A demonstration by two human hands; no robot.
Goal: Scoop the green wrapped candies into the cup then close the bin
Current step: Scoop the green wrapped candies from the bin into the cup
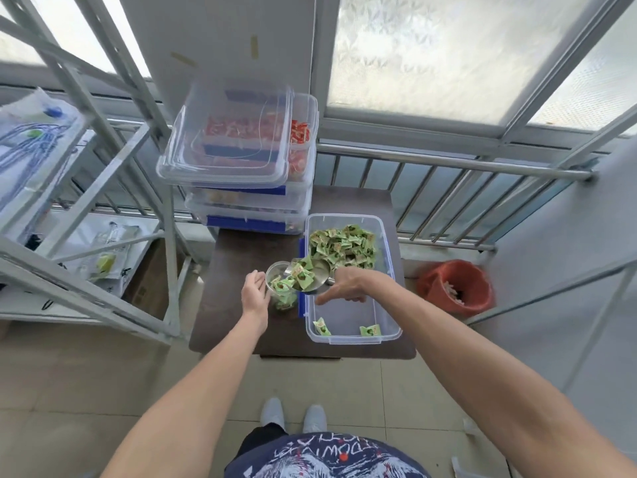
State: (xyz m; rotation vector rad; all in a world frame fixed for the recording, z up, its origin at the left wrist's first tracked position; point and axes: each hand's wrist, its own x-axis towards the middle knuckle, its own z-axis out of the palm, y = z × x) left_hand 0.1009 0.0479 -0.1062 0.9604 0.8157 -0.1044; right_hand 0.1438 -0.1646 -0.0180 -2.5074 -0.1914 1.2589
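Head view: my right grip holds the metal scoop tilted over the cup, which my left grip steadies, green candies heaped in the open bin just right.

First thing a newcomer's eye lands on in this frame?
The metal scoop at table centre, tipped by the right hand so green wrapped candies spill into the clear cup, which the left hand steadies. Next, the open bin to the right, candies heaped at its far end, and the stack of lidded bins with red contents behind.
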